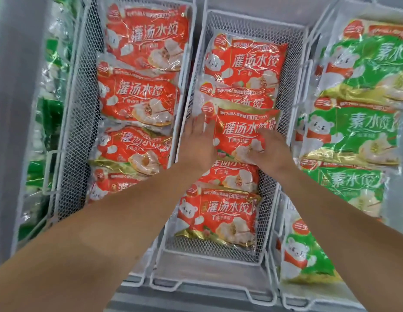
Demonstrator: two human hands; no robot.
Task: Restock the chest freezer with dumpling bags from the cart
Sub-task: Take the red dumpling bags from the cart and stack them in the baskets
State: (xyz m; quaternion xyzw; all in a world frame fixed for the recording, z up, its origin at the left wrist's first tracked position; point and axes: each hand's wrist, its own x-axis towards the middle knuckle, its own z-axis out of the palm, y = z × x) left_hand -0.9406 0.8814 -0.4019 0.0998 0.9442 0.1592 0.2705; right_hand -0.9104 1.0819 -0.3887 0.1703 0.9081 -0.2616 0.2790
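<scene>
A red dumpling bag (238,134) lies tilted on top of the stack in the middle wire basket (252,25) of the chest freezer. My left hand (197,143) rests with straight fingers against the bag's left edge. My right hand (271,145) lies on the bag's right lower corner with its fingers curled over it. More red bags fill this basket, one (245,61) behind the held bag and one (218,217) in front of it. The cart is out of view.
The left wire basket (81,86) holds several red bags (139,95). Green dumpling bags (353,134) fill the right baskets, and more green packs (50,113) lie at the far left. The freezer's grey front rim (196,298) runs below my arms.
</scene>
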